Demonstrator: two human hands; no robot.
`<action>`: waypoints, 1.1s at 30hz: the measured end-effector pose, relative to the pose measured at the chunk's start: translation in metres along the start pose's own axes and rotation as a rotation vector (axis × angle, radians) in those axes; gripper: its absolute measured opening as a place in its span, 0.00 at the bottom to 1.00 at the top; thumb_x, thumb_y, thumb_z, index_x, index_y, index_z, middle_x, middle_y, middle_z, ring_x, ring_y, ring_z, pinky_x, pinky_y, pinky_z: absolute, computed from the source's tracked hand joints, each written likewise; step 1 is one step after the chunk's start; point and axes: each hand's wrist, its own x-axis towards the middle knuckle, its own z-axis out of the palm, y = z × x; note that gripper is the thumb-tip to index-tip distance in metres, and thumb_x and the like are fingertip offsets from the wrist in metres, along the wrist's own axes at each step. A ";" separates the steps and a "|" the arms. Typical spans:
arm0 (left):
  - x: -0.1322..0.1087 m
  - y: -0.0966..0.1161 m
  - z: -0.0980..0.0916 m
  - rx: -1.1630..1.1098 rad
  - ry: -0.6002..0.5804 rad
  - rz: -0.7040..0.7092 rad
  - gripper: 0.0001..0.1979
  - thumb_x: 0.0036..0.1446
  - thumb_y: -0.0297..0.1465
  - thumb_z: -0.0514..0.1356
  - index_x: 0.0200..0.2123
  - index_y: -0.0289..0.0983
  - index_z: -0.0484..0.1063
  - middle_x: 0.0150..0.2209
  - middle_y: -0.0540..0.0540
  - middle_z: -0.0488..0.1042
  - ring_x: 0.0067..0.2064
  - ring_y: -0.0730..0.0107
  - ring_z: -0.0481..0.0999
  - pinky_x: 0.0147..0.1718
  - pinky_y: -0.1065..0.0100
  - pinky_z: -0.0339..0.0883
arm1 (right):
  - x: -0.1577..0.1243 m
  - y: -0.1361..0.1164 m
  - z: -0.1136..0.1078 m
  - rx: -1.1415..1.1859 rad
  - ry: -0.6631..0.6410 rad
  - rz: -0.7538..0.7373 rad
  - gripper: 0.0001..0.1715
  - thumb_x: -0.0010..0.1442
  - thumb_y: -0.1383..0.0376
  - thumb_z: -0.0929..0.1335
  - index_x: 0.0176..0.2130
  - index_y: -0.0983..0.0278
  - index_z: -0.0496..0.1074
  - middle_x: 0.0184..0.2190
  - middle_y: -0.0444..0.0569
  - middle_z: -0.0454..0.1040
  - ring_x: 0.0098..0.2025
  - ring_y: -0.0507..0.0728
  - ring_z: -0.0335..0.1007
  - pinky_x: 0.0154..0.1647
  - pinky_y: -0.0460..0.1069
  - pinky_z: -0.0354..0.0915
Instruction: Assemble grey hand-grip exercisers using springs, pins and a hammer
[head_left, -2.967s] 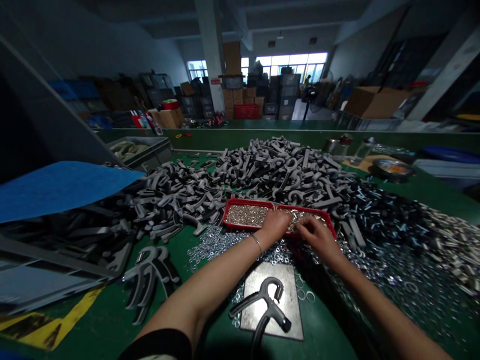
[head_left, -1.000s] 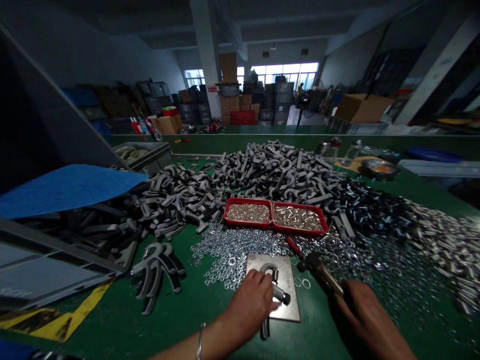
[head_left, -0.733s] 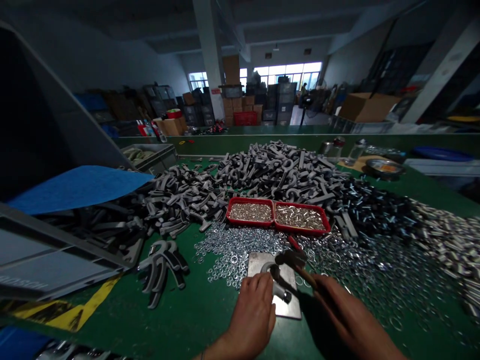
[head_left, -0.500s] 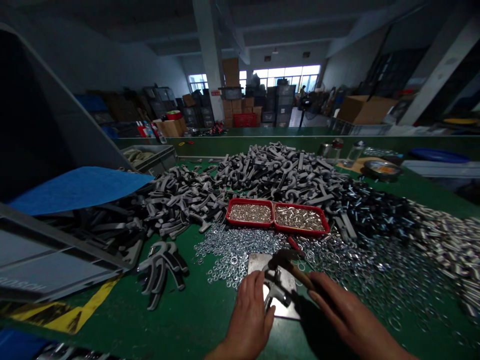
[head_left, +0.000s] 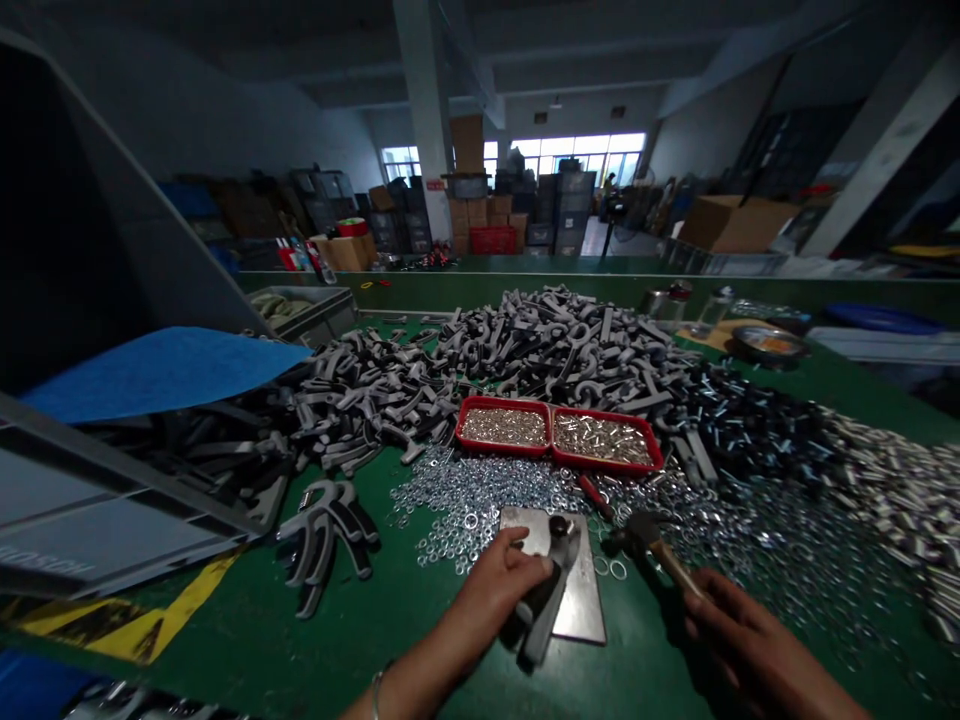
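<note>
My left hand (head_left: 496, 592) is closed on a grey metal lever part (head_left: 549, 618), thumb and fingers pinching it near its round-tipped upper end. That part lies slanted across a flat steel plate (head_left: 586, 598) on the green bench, its lower end past the plate's edge. In my right hand (head_left: 742, 622) is a hammer (head_left: 673, 568) with a wooden handle. Its dark head hangs to the right of the plate, apart from the part. Several finished-looking grey and black lever parts (head_left: 322, 540) lie in a small stack to the left.
Loose washers (head_left: 480, 500) spread behind the plate, beside a red-handled tool (head_left: 592, 492). Two red trays (head_left: 504, 450) hold small metal pins. Behind them rises a heap of grey parts (head_left: 540, 340). Black pieces (head_left: 765, 430) and silver cylinders (head_left: 877, 465) lie right; a grey crate (head_left: 135, 510) stands left.
The hammer has moved right and away from the plate. My left hand has turned the lever part, so its long end now points toward me.
</note>
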 end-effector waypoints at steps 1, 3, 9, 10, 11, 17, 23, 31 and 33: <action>0.002 -0.001 -0.003 0.030 0.030 0.030 0.29 0.60 0.36 0.57 0.62 0.34 0.58 0.50 0.36 0.75 0.51 0.56 0.76 0.51 0.57 0.70 | 0.003 0.002 -0.007 -0.131 0.040 -0.060 0.24 0.62 0.44 0.62 0.42 0.57 0.74 0.31 0.49 0.77 0.24 0.58 0.70 0.22 0.50 0.65; 0.005 -0.009 -0.009 0.213 0.150 0.142 0.27 0.58 0.33 0.59 0.61 0.36 0.60 0.57 0.36 0.70 0.60 0.54 0.68 0.59 0.53 0.61 | 0.011 -0.004 -0.013 -0.403 0.144 -0.271 0.22 0.62 0.47 0.63 0.42 0.59 0.76 0.38 0.54 0.78 0.36 0.63 0.74 0.38 0.56 0.70; 0.000 -0.025 -0.010 0.537 0.161 0.350 0.21 0.59 0.28 0.57 0.57 0.37 0.65 0.58 0.40 0.67 0.62 0.55 0.62 0.64 0.51 0.53 | 0.070 -0.059 0.035 -0.757 0.263 -0.526 0.10 0.64 0.63 0.65 0.40 0.64 0.73 0.41 0.58 0.75 0.45 0.65 0.71 0.47 0.57 0.66; 0.000 -0.024 -0.009 0.552 0.141 0.359 0.22 0.58 0.28 0.59 0.57 0.38 0.65 0.58 0.41 0.67 0.62 0.55 0.62 0.63 0.51 0.53 | 0.080 -0.065 0.044 -0.757 0.279 -0.513 0.07 0.62 0.65 0.66 0.39 0.65 0.73 0.40 0.60 0.75 0.44 0.66 0.72 0.44 0.56 0.66; -0.001 -0.023 -0.009 0.559 0.120 0.357 0.22 0.57 0.29 0.60 0.56 0.39 0.66 0.57 0.41 0.68 0.61 0.55 0.62 0.63 0.52 0.54 | 0.089 -0.069 0.051 -0.751 0.290 -0.503 0.06 0.62 0.66 0.66 0.38 0.66 0.72 0.39 0.61 0.75 0.43 0.67 0.73 0.40 0.55 0.67; 0.002 -0.013 -0.012 0.509 0.077 0.273 0.16 0.55 0.29 0.61 0.48 0.40 0.68 0.50 0.44 0.68 0.55 0.57 0.64 0.57 0.57 0.58 | 0.097 -0.084 0.044 -0.639 0.290 -0.496 0.07 0.65 0.60 0.63 0.39 0.62 0.65 0.35 0.56 0.77 0.35 0.64 0.76 0.32 0.52 0.66; 0.004 -0.014 -0.015 0.471 0.045 0.264 0.16 0.56 0.29 0.60 0.49 0.40 0.66 0.49 0.44 0.67 0.54 0.56 0.62 0.56 0.55 0.57 | 0.060 -0.108 0.078 0.276 0.006 -0.379 0.18 0.65 0.48 0.64 0.42 0.59 0.64 0.34 0.49 0.80 0.33 0.60 0.79 0.34 0.53 0.74; 0.011 -0.030 -0.008 0.454 0.150 0.341 0.17 0.51 0.27 0.62 0.46 0.40 0.66 0.44 0.45 0.69 0.49 0.57 0.66 0.53 0.56 0.59 | 0.064 -0.082 0.130 0.486 0.062 -0.298 0.18 0.63 0.48 0.67 0.39 0.59 0.67 0.32 0.49 0.81 0.27 0.58 0.78 0.28 0.51 0.72; 0.013 -0.034 -0.005 0.445 0.196 0.357 0.16 0.49 0.26 0.62 0.44 0.40 0.67 0.42 0.45 0.70 0.47 0.57 0.67 0.51 0.55 0.60 | 0.065 -0.081 0.129 0.498 0.055 -0.289 0.17 0.64 0.49 0.67 0.40 0.59 0.67 0.33 0.50 0.82 0.28 0.59 0.79 0.28 0.51 0.73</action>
